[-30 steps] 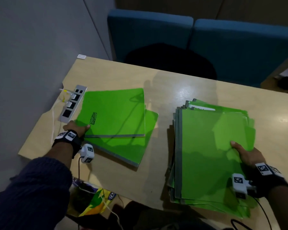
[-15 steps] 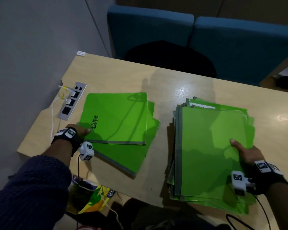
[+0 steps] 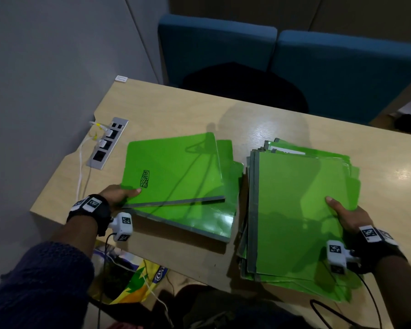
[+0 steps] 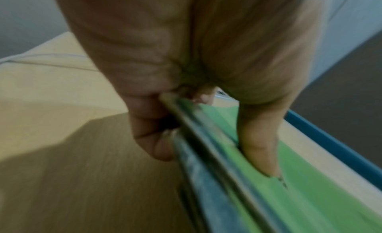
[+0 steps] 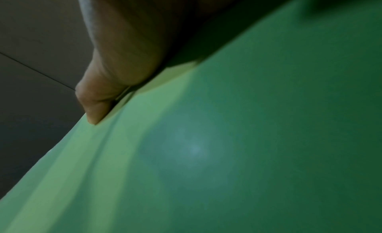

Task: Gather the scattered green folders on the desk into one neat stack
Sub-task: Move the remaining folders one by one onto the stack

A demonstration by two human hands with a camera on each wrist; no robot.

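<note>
A small pile of green folders (image 3: 176,172) with grey spines lies at the desk's left middle, the top one marked with a black scribble. My left hand (image 3: 119,194) pinches the pile's near-left corner, thumb on top and fingers underneath; the left wrist view shows the same grip on the green folders (image 4: 258,179). To the right sits a tall stack of green folders (image 3: 294,210), its layers fanned unevenly. My right hand (image 3: 344,213) grips that stack's right edge, thumb on the top sheet. In the right wrist view the thumb (image 5: 99,97) presses the green cover (image 5: 227,155).
A grey power socket strip (image 3: 108,142) with white plugs and cables is set into the wooden desk (image 3: 176,108) at its left edge. Two blue chairs (image 3: 282,55) stand behind the desk. A yellow-green bag (image 3: 131,281) lies on the floor under the near edge.
The left pile has slid right toward the big stack and its near-left corner is lifted. The left thumb now lies on top of the cover. The right hand stays on the stack.
</note>
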